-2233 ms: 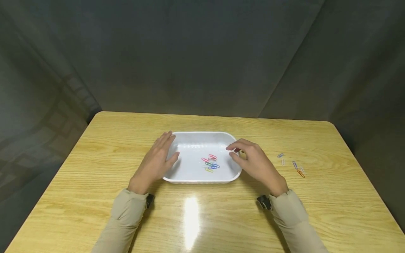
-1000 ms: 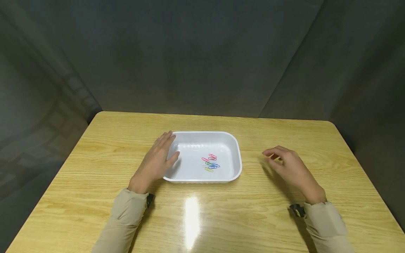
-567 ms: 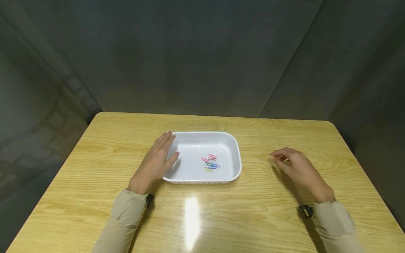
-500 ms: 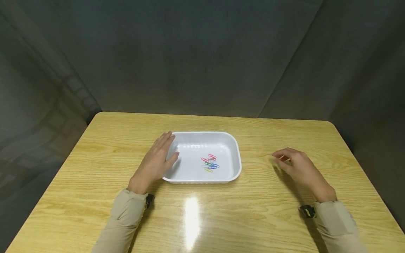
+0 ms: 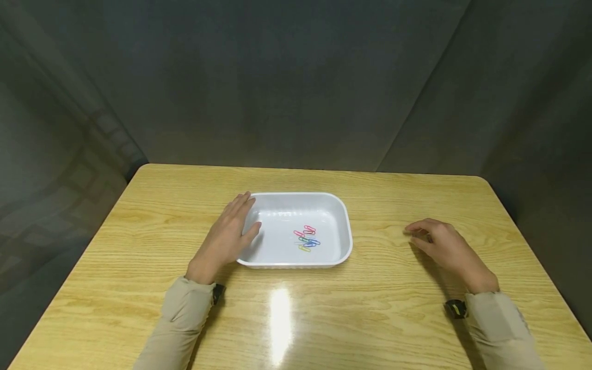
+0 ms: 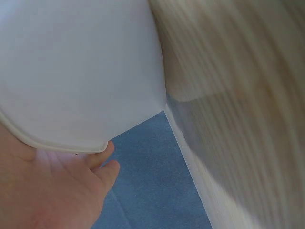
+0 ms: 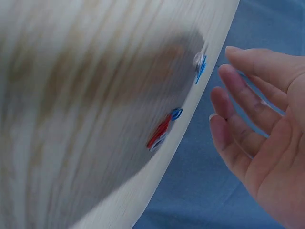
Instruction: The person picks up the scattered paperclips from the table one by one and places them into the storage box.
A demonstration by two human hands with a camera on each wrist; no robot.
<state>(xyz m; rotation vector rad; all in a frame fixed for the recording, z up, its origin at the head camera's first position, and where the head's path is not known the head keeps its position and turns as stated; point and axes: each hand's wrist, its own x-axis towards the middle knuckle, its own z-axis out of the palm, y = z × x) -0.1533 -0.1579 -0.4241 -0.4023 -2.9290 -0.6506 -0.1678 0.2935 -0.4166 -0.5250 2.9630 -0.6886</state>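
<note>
A white rectangular tray point(image 5: 296, 265) sits mid-table with several coloured paper clips inside; the blue paper clip point(image 5: 311, 243) lies among pink, green and yellow ones. My left hand point(image 5: 224, 241) rests along the tray's left side, fingers straight and thumb over the inside. In the left wrist view the tray rim crosses that palm. To the right of the tray, my right hand point(image 5: 448, 247) hovers over the table, fingers loosely bent and holding nothing. Below it, the right wrist view has a red paper clip point(image 7: 159, 132) beside blue and white ones, hidden in the head view.
The wooden table point(image 5: 370, 313) has a bright glare patch in front of the tray. Dark curtains point(image 5: 296, 82) hang behind and at both sides. A second small group of blue and white paper clips point(image 7: 200, 67) lies farther up in the right wrist view.
My right hand has moved from the tray's right rim rightward to the loose paper clips, which it now covers in the head view. My left hand and the tray have hardly moved.
</note>
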